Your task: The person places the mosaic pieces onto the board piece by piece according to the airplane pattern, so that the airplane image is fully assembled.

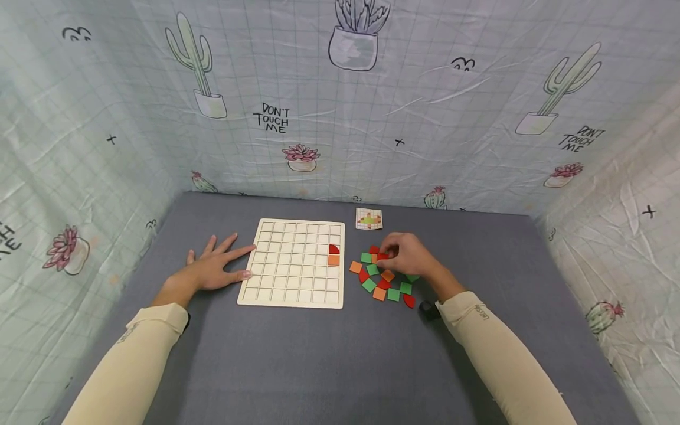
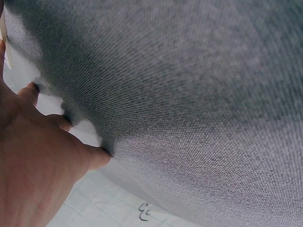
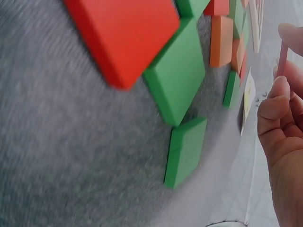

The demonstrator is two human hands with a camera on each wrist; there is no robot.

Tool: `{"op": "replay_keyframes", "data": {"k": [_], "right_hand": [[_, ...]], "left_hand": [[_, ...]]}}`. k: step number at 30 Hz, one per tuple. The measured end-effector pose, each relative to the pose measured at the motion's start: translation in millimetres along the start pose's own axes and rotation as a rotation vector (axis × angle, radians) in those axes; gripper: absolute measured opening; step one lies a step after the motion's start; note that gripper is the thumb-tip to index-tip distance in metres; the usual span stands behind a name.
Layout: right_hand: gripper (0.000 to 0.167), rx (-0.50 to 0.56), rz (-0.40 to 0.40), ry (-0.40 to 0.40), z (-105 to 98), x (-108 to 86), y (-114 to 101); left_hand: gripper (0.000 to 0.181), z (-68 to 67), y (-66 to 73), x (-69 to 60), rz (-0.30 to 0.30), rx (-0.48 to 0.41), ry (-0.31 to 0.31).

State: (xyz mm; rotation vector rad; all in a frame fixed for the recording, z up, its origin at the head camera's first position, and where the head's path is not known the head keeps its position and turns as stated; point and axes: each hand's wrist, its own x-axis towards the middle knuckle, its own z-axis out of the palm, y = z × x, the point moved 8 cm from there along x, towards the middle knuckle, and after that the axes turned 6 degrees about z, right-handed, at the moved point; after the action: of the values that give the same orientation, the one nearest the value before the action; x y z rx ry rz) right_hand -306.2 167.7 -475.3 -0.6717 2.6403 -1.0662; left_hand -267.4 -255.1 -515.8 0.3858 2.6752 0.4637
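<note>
Pinching a red piece [image 3: 282, 59] seemingly by its edges, likely keeping its faces clear, the right hand [image 1: 406, 258] has its fingers only slightly parted over loose pieces [image 1: 394, 294] at three o'clock from the grid board [image 1: 289, 262]. At the board's nine o'clock edge, the left hand [image 1: 215, 270] touches with straight, spread fingers, apparently to steady it. A picture card [image 1: 369, 219] at its two o'clock lies uncovered, perhaps for easy viewing.
</note>
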Motion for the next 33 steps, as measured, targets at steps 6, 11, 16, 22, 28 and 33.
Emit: {"op": "replay_keyframes", "data": {"k": [6,11,16,22,28,33], "right_hand": [[0.01,0.016,-0.007,-0.017,5.8,3.6,-6.1],[0.01,0.024,-0.011,-0.033,10.7,5.6,-10.4],[0.01,0.032,-0.02,-0.047,15.0,7.8,-15.5],[0.01,0.035,-0.04,-0.052,19.7,9.3,-21.2],[0.01,0.022,-0.055,-0.056,25.1,10.9,-25.7],[0.009,0.033,-0.057,-0.054,28.7,12.7,-28.5]], "left_hand": [[0.083,-0.2,0.0,-0.5,-0.008,0.001,-0.009],[0.083,-1.1,1.3,-0.9,-0.012,-0.002,-0.01],[0.082,-2.2,3.3,-1.8,-0.014,-0.004,-0.008],[0.081,-1.8,3.1,-2.2,-0.023,-0.006,-0.008],[0.082,-1.7,2.2,-2.9,-0.02,-0.004,0.004],[0.081,-1.8,1.7,-3.2,-0.017,0.0,0.011]]}}
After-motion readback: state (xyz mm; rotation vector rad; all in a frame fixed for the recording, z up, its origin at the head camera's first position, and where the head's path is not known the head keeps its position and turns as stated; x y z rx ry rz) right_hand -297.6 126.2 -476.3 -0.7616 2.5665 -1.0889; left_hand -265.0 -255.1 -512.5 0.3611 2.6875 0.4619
